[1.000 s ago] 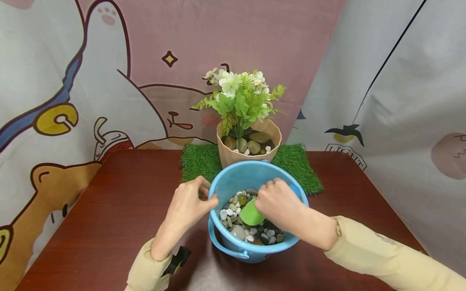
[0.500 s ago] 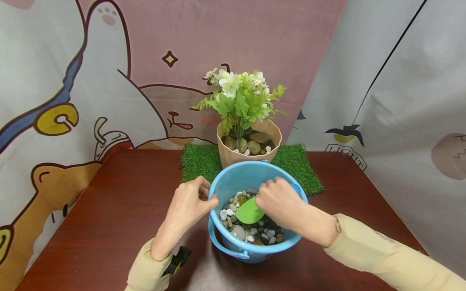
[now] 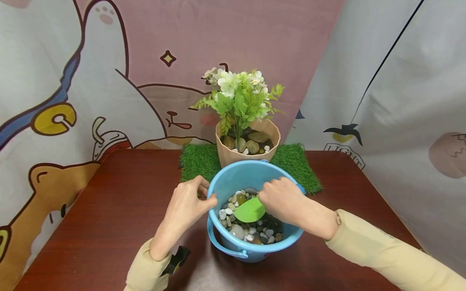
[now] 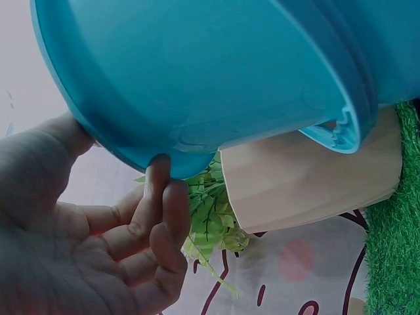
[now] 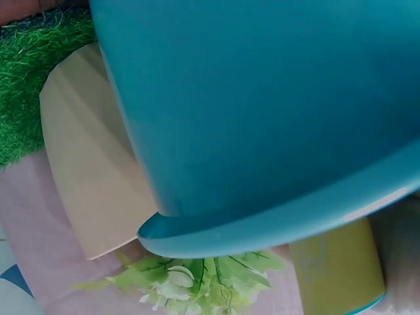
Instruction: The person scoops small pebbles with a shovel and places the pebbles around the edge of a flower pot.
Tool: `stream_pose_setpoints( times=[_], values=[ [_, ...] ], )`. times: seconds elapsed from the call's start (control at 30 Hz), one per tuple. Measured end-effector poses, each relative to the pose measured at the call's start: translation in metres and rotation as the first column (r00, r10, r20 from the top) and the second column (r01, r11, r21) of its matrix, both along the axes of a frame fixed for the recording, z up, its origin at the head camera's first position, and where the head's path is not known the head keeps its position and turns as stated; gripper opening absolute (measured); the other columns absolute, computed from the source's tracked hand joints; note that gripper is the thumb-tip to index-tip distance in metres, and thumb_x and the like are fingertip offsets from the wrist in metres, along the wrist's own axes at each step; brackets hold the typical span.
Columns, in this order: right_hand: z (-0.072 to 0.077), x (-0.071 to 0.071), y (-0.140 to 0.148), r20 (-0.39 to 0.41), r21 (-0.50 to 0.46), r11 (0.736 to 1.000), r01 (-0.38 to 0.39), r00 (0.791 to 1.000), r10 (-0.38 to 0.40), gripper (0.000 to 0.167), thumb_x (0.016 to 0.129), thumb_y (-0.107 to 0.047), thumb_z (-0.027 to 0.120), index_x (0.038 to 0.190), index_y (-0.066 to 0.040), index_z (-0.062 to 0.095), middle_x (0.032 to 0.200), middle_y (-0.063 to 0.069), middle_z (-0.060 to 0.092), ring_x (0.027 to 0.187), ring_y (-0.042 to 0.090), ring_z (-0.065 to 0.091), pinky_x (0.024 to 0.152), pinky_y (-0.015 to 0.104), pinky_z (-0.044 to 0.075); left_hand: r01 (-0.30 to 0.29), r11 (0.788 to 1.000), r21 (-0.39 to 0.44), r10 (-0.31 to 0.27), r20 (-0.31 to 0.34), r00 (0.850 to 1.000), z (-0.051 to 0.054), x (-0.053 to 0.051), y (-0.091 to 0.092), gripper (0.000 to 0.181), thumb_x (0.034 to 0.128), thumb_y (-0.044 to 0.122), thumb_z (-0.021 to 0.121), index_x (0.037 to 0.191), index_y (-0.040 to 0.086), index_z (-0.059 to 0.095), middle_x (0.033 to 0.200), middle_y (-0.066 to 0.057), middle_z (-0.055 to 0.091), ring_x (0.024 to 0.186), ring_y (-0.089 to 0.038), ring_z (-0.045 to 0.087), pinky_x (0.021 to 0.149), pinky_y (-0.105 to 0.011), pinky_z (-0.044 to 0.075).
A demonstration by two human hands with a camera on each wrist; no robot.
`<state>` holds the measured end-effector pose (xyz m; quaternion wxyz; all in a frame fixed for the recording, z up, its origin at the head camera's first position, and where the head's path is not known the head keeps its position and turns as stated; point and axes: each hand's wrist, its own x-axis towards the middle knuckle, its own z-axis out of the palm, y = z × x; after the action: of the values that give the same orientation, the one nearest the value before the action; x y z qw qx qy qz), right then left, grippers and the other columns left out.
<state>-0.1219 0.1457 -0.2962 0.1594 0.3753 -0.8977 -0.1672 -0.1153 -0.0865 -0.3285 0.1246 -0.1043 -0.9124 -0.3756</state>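
Note:
In the head view, my left hand (image 3: pixel 185 204) holds the left rim of a light blue bucket (image 3: pixel 233 178) between thumb and fingers. The left wrist view shows that hand (image 4: pixel 98 230) at the edge of the bucket (image 4: pixel 190 72), some fingers curled below it. My right hand (image 3: pixel 285 202) reaches into the bucket, curled round the handle end of a green scoop (image 3: pixel 249 210). The scoop's blade lies over mixed pebbles (image 3: pixel 238 231). In the right wrist view the bucket wall (image 5: pixel 249 111) fills much of the picture; how the fingers wrap the handle is hidden.
Behind the bucket, a beige pot (image 3: pixel 233 157) with stones and white-flowered greenery (image 3: pixel 238 97) stands on a green grass mat (image 3: pixel 200 161). The brown table (image 3: pixel 120 202) reaches back to a printed cloth (image 3: pixel 218 32). The bucket's handle (image 3: pixel 222 247) hangs at its front left.
My right hand has shifted slightly right inside the bucket, and the scoop's blade has tilted, showing a longer green face. My left hand has stayed on the rim.

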Motion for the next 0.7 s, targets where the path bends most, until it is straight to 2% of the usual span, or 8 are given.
stream_pose_setpoints(
  times=[0.13,0.27,0.47,0.7],
  values=[
    [0.0011,0.0002,-0.0005,0.016,-0.002,1.0,0.006,1.0,-0.006,0.032,0.073,-0.006,0.067,0.05,-0.017,0.047,0.051,0.001,0.05,0.043,0.013,0.034,0.039,0.028,0.03,-0.002,1.0,-0.002,0.002,-0.006,1.0,0.0005,0.0003,-0.0002,0.014,0.0706,0.016,0.069,0.082,0.009,0.065,0.068,0.001,0.069,0.061,-0.005,0.061,0.06,-0.025,0.049],
    [0.0026,-0.0004,-0.0004,0.067,-0.006,0.999,0.036,0.997,-0.036,0.032,0.072,-0.007,0.067,0.051,-0.017,0.045,0.052,0.0,0.048,0.044,0.012,0.033,0.039,0.028,0.031,-0.002,1.0,0.0,0.002,-0.007,1.0,0.0012,0.0008,-0.0002,0.014,0.0706,0.017,0.069,0.082,0.009,0.065,0.068,0.001,0.069,0.06,-0.005,0.061,0.06,-0.025,0.049],
    [0.0051,-0.0016,0.0,0.153,-0.012,0.996,0.084,0.985,-0.081,0.032,0.072,-0.007,0.068,0.053,-0.017,0.045,0.054,0.0,0.047,0.045,0.013,0.035,0.04,0.027,0.032,0.002,1.0,0.0,-0.002,-0.001,1.0,0.0011,0.0007,0.0006,0.014,0.0707,0.016,0.069,0.082,0.009,0.064,0.068,0.0,0.069,0.06,-0.005,0.061,0.06,-0.025,0.049],
    [0.003,-0.0039,0.0012,0.2,-0.038,0.991,0.129,0.973,-0.119,0.036,0.071,-0.007,0.07,0.052,-0.018,0.042,0.053,-0.001,0.043,0.047,0.013,0.035,0.042,0.027,0.033,-0.003,1.0,-0.012,0.003,-0.003,1.0,0.0015,0.0005,0.0008,0.014,0.0706,0.016,0.069,0.082,0.009,0.065,0.068,0.001,0.068,0.059,-0.005,0.06,0.059,-0.025,0.048]
  ],
)
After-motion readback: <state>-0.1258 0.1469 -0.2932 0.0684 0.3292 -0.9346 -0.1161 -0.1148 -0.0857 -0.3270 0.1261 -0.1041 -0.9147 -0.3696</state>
